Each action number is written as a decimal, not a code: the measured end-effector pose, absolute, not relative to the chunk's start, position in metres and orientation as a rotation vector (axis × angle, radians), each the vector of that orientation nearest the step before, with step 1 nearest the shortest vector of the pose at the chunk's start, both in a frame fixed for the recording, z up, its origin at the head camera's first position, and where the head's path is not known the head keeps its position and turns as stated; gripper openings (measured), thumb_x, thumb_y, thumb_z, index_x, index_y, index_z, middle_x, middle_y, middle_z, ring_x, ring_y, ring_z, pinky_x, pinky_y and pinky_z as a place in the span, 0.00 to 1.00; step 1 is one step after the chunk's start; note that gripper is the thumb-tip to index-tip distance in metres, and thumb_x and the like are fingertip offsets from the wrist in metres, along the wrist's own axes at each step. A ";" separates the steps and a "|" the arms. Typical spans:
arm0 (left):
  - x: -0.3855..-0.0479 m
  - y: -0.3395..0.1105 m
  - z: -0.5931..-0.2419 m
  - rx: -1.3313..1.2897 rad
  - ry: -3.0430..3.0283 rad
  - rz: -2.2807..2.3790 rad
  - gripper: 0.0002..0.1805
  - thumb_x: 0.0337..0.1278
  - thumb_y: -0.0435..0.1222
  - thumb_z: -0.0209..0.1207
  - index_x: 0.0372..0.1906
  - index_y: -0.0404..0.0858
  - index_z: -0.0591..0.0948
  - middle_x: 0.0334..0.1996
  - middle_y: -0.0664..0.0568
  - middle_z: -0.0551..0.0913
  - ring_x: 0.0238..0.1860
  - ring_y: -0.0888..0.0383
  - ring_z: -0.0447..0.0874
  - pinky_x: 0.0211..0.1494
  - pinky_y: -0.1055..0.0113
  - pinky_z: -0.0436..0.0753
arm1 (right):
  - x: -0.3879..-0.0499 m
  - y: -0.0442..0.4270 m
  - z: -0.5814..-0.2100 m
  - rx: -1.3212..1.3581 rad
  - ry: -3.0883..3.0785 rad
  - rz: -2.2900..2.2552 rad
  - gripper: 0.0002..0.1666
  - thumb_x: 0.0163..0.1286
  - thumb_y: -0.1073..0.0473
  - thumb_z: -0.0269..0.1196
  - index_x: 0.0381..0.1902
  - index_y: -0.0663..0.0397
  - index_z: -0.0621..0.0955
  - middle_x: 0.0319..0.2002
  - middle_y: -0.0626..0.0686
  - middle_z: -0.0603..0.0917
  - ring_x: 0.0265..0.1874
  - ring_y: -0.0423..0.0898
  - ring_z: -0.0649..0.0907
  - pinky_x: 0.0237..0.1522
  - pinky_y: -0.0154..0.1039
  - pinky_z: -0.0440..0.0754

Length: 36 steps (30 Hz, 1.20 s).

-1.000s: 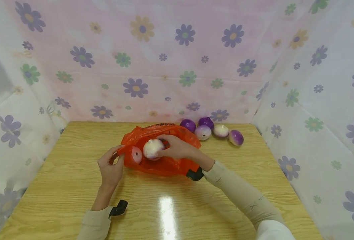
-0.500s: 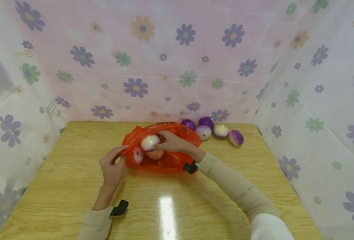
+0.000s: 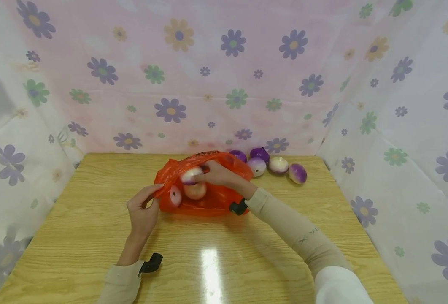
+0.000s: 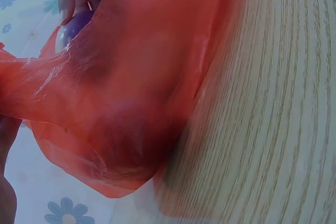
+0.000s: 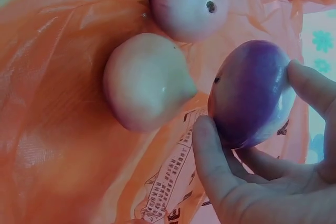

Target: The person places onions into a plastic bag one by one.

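Observation:
A red plastic bag lies open on the table, and my left hand pinches its left edge. Inside the mouth of the bag, my right hand grips a white and purple onion between thumb and fingers. Two more onions are in the bag: a pale one with a pointed tip and a pinkish one with a dark spot. In the left wrist view the bag covers most of the scene, with part of the gripped onion showing at its edge.
Several purple and white onions, among them a purple and white one at the right end, lie behind and right of the bag on the wooden table. Flowered cloth stands behind and at both sides.
A second ago my right hand held the onion lower in the bag; it has risen toward the back edge, and the pale onion below has come into sight. My left hand keeps its pinch.

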State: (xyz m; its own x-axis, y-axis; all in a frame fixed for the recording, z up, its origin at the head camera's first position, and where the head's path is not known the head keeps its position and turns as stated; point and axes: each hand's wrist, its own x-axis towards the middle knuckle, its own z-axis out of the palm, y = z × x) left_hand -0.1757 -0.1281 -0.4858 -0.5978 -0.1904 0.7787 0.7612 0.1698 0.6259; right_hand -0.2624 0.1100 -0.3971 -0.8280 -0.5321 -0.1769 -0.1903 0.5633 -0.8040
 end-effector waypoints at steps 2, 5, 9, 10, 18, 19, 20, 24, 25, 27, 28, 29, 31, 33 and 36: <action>-0.176 -0.127 -0.486 -0.551 -1.671 -1.529 0.10 0.56 0.14 0.56 0.40 0.20 0.85 0.36 0.26 0.85 0.46 0.69 0.87 0.53 0.75 0.84 | -0.264 0.110 -0.397 -0.559 2.394 -1.166 0.36 0.69 0.42 0.68 0.68 0.52 0.75 0.62 0.49 0.81 0.59 0.46 0.80 0.65 0.45 0.78; -0.174 -0.126 -0.484 -0.549 -1.680 -1.518 0.13 0.52 0.11 0.55 0.40 0.20 0.85 0.36 0.27 0.85 0.46 0.70 0.87 0.53 0.76 0.83 | -0.265 0.109 -0.398 -0.543 2.378 -1.186 0.37 0.68 0.43 0.68 0.70 0.52 0.74 0.64 0.51 0.79 0.62 0.48 0.78 0.68 0.47 0.76; -0.172 -0.125 -0.481 -0.543 -1.694 -1.519 0.16 0.49 0.08 0.55 0.40 0.21 0.85 0.36 0.27 0.85 0.47 0.70 0.87 0.53 0.77 0.83 | -0.267 0.107 -0.401 -0.548 2.359 -1.221 0.37 0.68 0.46 0.70 0.70 0.52 0.73 0.66 0.51 0.78 0.64 0.49 0.77 0.69 0.47 0.75; -0.172 -0.125 -0.480 -0.540 -1.697 -1.524 0.16 0.50 0.08 0.55 0.40 0.21 0.85 0.36 0.27 0.85 0.47 0.70 0.87 0.53 0.77 0.83 | -0.267 0.107 -0.403 -0.545 2.355 -1.228 0.38 0.67 0.46 0.70 0.70 0.52 0.73 0.65 0.51 0.78 0.64 0.49 0.77 0.69 0.47 0.75; -0.171 -0.126 -0.480 -0.529 -1.717 -1.535 0.14 0.52 0.10 0.55 0.41 0.21 0.85 0.37 0.26 0.84 0.47 0.70 0.87 0.53 0.76 0.84 | -0.267 0.101 -0.414 -0.507 2.336 -1.339 0.36 0.64 0.46 0.72 0.67 0.51 0.76 0.61 0.48 0.81 0.59 0.47 0.80 0.66 0.44 0.79; -0.171 -0.126 -0.480 -0.529 -1.719 -1.533 0.14 0.52 0.09 0.55 0.41 0.21 0.85 0.37 0.26 0.84 0.47 0.70 0.87 0.53 0.76 0.84 | -0.266 0.100 -0.415 -0.496 2.331 -1.362 0.36 0.64 0.47 0.73 0.67 0.51 0.76 0.60 0.48 0.81 0.58 0.47 0.80 0.65 0.44 0.79; -0.171 -0.126 -0.480 -0.529 -1.720 -1.530 0.15 0.52 0.09 0.55 0.41 0.21 0.85 0.37 0.26 0.84 0.47 0.70 0.87 0.53 0.76 0.84 | -0.265 0.099 -0.416 -0.487 2.328 -1.383 0.36 0.63 0.47 0.74 0.66 0.51 0.76 0.60 0.48 0.82 0.57 0.47 0.80 0.64 0.43 0.80; -0.171 -0.127 -0.480 -0.525 -1.723 -1.520 0.15 0.52 0.09 0.56 0.41 0.21 0.85 0.37 0.26 0.85 0.47 0.71 0.87 0.53 0.76 0.83 | -0.262 0.097 -0.418 -0.451 2.341 -1.423 0.34 0.63 0.47 0.73 0.63 0.52 0.77 0.56 0.47 0.83 0.52 0.46 0.80 0.60 0.41 0.81; -0.171 -0.127 -0.480 -0.522 -1.725 -1.520 0.14 0.52 0.10 0.56 0.41 0.21 0.85 0.37 0.26 0.85 0.47 0.71 0.86 0.53 0.76 0.83 | -0.262 0.097 -0.418 -0.442 2.348 -1.430 0.33 0.64 0.47 0.73 0.62 0.53 0.77 0.55 0.47 0.83 0.51 0.46 0.80 0.59 0.41 0.81; -0.172 -0.127 -0.480 -0.518 -1.731 -1.514 0.15 0.52 0.10 0.56 0.41 0.22 0.86 0.37 0.27 0.85 0.47 0.71 0.86 0.53 0.76 0.83 | -0.262 0.096 -0.419 -0.430 2.340 -1.466 0.31 0.65 0.48 0.72 0.62 0.53 0.78 0.55 0.48 0.83 0.52 0.47 0.80 0.59 0.41 0.81; -0.172 -0.127 -0.480 -0.516 -1.734 -1.515 0.15 0.52 0.10 0.57 0.41 0.22 0.86 0.37 0.27 0.85 0.47 0.71 0.86 0.53 0.76 0.83 | -0.262 0.095 -0.419 -0.432 2.325 -1.496 0.29 0.66 0.50 0.72 0.61 0.54 0.78 0.56 0.49 0.83 0.53 0.48 0.79 0.61 0.41 0.80; -0.172 -0.127 -0.481 -0.516 -1.735 -1.514 0.15 0.52 0.10 0.57 0.41 0.22 0.86 0.37 0.27 0.85 0.47 0.71 0.86 0.53 0.76 0.83 | -0.262 0.095 -0.420 -0.435 2.306 -1.531 0.28 0.66 0.53 0.71 0.61 0.54 0.78 0.57 0.50 0.82 0.55 0.50 0.79 0.62 0.42 0.79; -0.173 -0.128 -0.481 -0.514 -1.739 -1.514 0.14 0.52 0.10 0.57 0.42 0.22 0.86 0.38 0.27 0.85 0.47 0.71 0.86 0.54 0.76 0.83 | -0.263 0.094 -0.421 -0.459 2.255 -1.603 0.27 0.67 0.58 0.70 0.62 0.56 0.78 0.60 0.54 0.82 0.60 0.54 0.78 0.66 0.45 0.77; -0.173 -0.128 -0.481 -0.512 -1.742 -1.516 0.14 0.52 0.10 0.57 0.42 0.22 0.86 0.38 0.28 0.85 0.47 0.71 0.86 0.54 0.76 0.83 | -0.263 0.094 -0.422 -0.481 2.219 -1.651 0.26 0.67 0.63 0.69 0.62 0.56 0.78 0.62 0.57 0.80 0.64 0.58 0.76 0.68 0.47 0.76; -0.172 -0.129 -0.480 -0.503 -1.749 -1.509 0.15 0.52 0.10 0.57 0.42 0.22 0.85 0.39 0.28 0.86 0.48 0.71 0.86 0.54 0.76 0.83 | -0.262 0.096 -0.423 -0.510 2.187 -1.679 0.26 0.68 0.65 0.67 0.64 0.56 0.78 0.64 0.58 0.80 0.65 0.60 0.76 0.67 0.49 0.78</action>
